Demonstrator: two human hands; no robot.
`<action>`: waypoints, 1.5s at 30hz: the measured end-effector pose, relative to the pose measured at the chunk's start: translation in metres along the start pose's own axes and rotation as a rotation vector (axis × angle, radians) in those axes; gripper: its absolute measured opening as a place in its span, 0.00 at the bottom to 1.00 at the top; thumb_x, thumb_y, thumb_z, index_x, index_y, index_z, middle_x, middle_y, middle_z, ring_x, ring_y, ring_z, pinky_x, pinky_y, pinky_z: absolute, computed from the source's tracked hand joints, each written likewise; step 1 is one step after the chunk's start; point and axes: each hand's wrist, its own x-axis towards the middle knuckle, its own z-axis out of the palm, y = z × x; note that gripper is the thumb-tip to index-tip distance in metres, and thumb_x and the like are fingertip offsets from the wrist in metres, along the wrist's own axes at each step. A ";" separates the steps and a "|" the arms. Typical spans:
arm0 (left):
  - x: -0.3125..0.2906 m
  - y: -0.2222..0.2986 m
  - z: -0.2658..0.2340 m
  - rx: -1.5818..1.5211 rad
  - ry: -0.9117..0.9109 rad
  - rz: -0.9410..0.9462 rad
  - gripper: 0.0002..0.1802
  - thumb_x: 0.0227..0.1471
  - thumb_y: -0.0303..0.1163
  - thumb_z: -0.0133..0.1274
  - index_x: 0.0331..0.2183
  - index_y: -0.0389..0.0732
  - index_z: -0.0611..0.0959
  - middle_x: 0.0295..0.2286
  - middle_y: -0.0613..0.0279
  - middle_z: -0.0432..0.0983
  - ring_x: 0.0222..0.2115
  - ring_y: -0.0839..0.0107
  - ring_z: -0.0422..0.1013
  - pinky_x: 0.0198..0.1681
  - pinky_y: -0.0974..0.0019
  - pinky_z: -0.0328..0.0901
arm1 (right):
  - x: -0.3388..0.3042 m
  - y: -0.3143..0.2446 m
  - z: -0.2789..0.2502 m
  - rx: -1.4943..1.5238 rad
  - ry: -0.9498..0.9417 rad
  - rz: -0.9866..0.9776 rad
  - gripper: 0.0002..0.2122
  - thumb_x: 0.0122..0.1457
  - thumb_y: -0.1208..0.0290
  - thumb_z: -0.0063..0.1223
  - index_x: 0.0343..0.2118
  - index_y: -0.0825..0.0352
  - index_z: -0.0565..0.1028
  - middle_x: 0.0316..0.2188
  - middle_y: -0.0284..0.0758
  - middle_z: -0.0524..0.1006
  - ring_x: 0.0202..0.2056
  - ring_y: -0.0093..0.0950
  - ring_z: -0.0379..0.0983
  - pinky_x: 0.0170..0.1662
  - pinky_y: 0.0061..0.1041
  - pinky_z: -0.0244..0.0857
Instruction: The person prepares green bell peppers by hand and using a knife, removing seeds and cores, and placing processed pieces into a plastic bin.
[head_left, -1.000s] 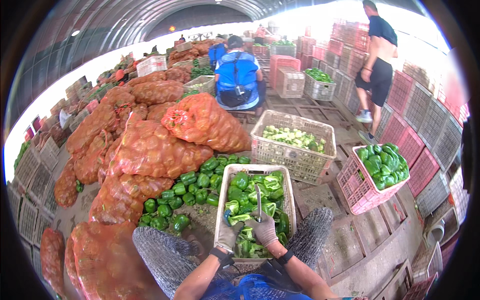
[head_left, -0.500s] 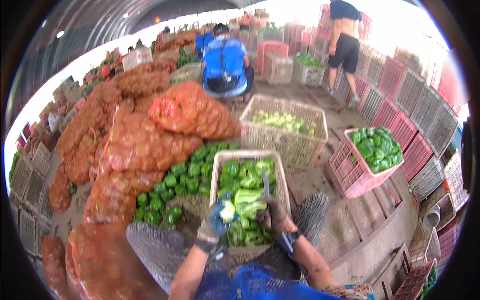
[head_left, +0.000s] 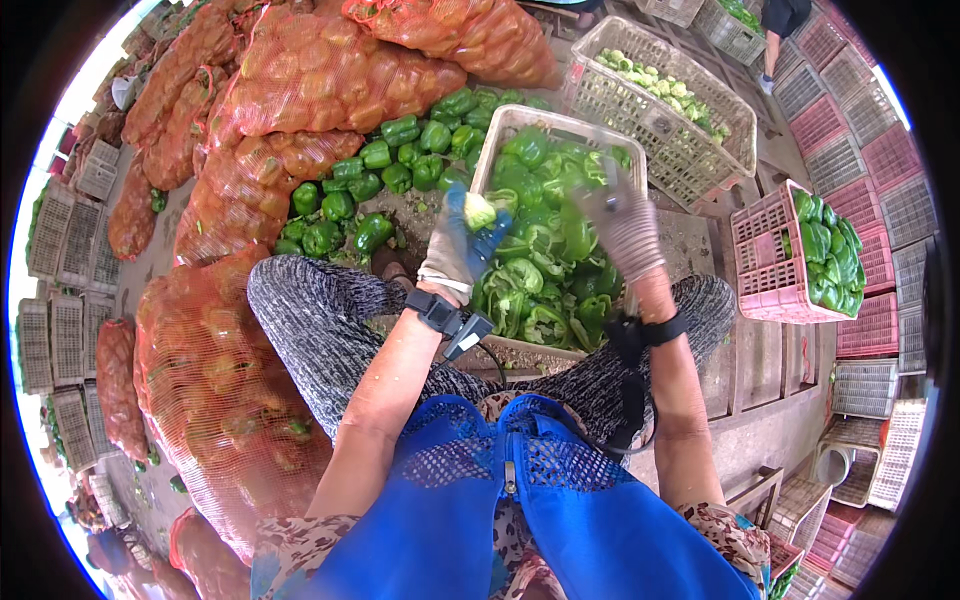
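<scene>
My left hand (head_left: 465, 235), in a glove with blue fingers, is closed around a pale bell pepper core (head_left: 480, 212) over the near side of a crate. My gloved right hand (head_left: 625, 225) is smeared by motion above the crate's right side. It grips a knife (head_left: 610, 170), whose blurred blade points away from me. Between my knees stands the pale plastic crate (head_left: 487, 160), holding cut green bell pepper pieces (head_left: 540, 280). Whole green bell peppers (head_left: 400, 150) lie heaped on the floor to its left.
Orange mesh sacks (head_left: 300, 90) pile up on the left, one large sack (head_left: 215, 380) beside my left knee. A crate of pale cores (head_left: 660, 145) stands beyond mine. Right of it sits a pink crate (head_left: 765, 255) of green peppers. Stacked crates (head_left: 865, 225) line the right side.
My view has tilted down. My right hand has swung away from my left, to the right, with the knife. The opened pepper between my hands is gone from them; the left still holds a core.
</scene>
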 end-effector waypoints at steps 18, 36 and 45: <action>-0.018 -0.024 0.012 0.941 -0.149 0.540 0.17 0.56 0.30 0.52 0.46 0.34 0.76 0.33 0.65 0.76 0.31 0.79 0.69 0.33 0.73 0.66 | -0.020 -0.025 0.026 0.810 -0.305 0.691 0.23 0.56 0.65 0.59 0.53 0.65 0.68 0.20 0.24 0.70 0.13 0.13 0.60 0.13 0.16 0.51; 0.001 -0.014 0.015 0.903 -0.135 0.428 0.13 0.58 0.36 0.51 0.38 0.38 0.82 0.19 0.74 0.71 0.19 0.84 0.63 0.19 0.76 0.56 | -0.028 -0.029 0.040 1.022 -0.236 0.738 0.16 0.57 0.71 0.53 0.46 0.72 0.70 0.20 0.29 0.70 0.11 0.17 0.60 0.13 0.17 0.52; 0.004 -0.009 -0.005 0.059 -0.094 -0.024 0.09 0.57 0.32 0.51 0.38 0.38 0.78 0.28 0.61 0.75 0.26 0.69 0.72 0.30 0.67 0.72 | -0.027 -0.017 0.052 1.453 -0.086 0.733 0.19 0.58 0.66 0.53 0.50 0.69 0.65 0.26 0.29 0.68 0.15 0.20 0.59 0.18 0.22 0.58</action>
